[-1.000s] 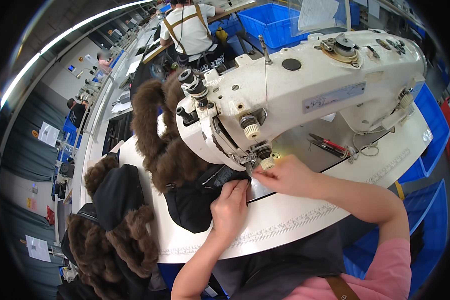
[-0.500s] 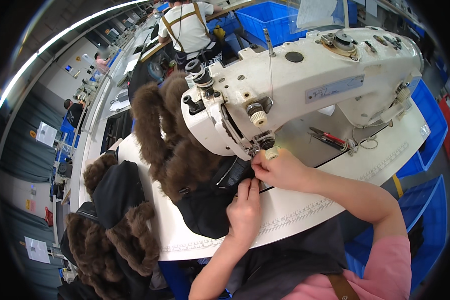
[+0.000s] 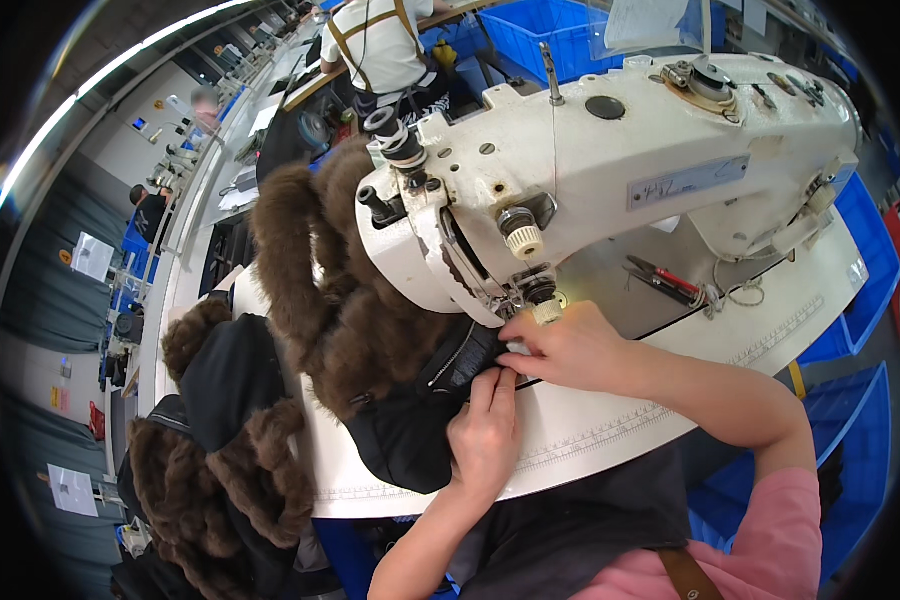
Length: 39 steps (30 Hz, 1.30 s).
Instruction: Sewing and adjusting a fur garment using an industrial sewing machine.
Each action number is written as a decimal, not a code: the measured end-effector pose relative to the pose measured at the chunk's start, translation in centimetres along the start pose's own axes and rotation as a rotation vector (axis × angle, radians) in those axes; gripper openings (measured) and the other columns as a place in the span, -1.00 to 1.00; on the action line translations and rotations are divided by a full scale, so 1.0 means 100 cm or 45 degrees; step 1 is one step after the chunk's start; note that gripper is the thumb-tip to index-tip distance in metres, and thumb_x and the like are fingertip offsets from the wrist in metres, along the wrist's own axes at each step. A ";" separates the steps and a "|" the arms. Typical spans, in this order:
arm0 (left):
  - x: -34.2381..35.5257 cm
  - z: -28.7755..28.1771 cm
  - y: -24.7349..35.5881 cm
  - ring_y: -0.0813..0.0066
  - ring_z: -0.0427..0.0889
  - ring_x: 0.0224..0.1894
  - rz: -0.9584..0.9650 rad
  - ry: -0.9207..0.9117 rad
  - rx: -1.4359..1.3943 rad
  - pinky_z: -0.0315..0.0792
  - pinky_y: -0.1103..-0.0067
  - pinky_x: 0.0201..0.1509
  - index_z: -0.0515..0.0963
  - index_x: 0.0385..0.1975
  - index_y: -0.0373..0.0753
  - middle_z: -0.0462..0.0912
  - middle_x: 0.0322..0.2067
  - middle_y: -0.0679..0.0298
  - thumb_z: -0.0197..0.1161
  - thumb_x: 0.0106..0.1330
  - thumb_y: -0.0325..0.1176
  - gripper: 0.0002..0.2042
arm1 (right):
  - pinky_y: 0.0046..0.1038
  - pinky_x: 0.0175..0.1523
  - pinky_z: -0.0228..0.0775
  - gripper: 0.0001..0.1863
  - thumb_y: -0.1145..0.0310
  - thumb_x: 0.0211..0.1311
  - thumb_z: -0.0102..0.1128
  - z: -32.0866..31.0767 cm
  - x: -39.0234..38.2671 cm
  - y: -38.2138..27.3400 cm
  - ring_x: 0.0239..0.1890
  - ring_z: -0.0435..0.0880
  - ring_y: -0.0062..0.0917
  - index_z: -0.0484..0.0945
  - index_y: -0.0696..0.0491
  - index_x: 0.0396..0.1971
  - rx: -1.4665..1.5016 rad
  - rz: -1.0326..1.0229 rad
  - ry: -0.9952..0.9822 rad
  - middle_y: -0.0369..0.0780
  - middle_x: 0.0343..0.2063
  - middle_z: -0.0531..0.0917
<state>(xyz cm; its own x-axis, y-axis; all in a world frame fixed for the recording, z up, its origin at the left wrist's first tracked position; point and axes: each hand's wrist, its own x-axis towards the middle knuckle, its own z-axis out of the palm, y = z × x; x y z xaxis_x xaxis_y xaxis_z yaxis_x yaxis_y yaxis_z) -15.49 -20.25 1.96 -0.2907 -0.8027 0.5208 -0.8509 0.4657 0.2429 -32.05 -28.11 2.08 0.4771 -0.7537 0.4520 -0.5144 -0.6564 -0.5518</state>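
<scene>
Shifting right w/ the black cloth [image 3: 395, 445], L hand [image 3: 485, 435] now sits just beside R hand [image 3: 575, 345], so the cloth edge looks closer in, on the counter [image 3: 615, 425] nr the sewing machine [image 3: 595, 170]. L fingers rest on cloth, R's bunched; can't tell if either grip's pinching anything

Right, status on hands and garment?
Left hand on black cloth. Right hand at its edge. Fur garment partly hidden by machine head. Snips lie apart.

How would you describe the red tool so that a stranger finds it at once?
Find the big white sewing machine. Below it in the view, on the grey metal bed, lies the slim red-and-dark tool. Its red colour sets it apart from the pale cord beside it.
</scene>
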 end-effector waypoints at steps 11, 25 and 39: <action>0.003 0.006 0.006 0.32 0.66 -0.50 0.033 0.009 0.129 0.57 0.53 -0.47 0.57 -0.06 -0.36 0.58 -0.11 0.14 0.22 0.04 -0.60 -0.62 | -0.23 -0.38 0.52 -0.76 0.34 0.22 0.15 -0.004 0.015 0.002 -0.62 0.63 -0.18 0.61 0.20 -0.53 0.343 0.390 -0.309 -0.03 -0.71 0.59; 0.019 0.018 0.010 0.25 0.66 -0.49 -0.027 0.012 0.054 0.57 0.49 -0.46 0.57 -0.09 -0.37 0.61 -0.12 0.12 0.23 0.07 -0.58 -0.66 | -0.48 -0.64 0.52 -0.78 0.36 0.26 0.10 -0.046 0.039 0.001 -0.69 0.66 -0.46 0.55 0.22 -0.45 0.896 1.056 -0.669 -0.12 -0.66 0.63; 0.032 0.023 0.006 0.22 0.64 -0.55 -0.038 -0.005 0.117 0.56 0.47 -0.52 0.57 -0.16 -0.44 0.58 -0.19 0.06 0.24 0.05 -0.62 -0.71 | -0.43 -0.66 0.53 -0.75 0.45 0.17 -0.02 -0.040 0.041 0.012 -0.72 0.64 -0.42 0.56 0.30 -0.55 0.964 0.962 -0.622 -0.08 -0.66 0.64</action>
<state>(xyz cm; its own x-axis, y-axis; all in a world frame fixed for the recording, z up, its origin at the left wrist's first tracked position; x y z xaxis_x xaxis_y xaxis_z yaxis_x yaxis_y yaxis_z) -17.94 -23.43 1.94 -0.2663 -0.8170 0.5114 -0.8958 0.4057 0.1816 -33.61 -32.10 6.07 0.5395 -0.7438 -0.3945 -0.3078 0.2619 -0.9147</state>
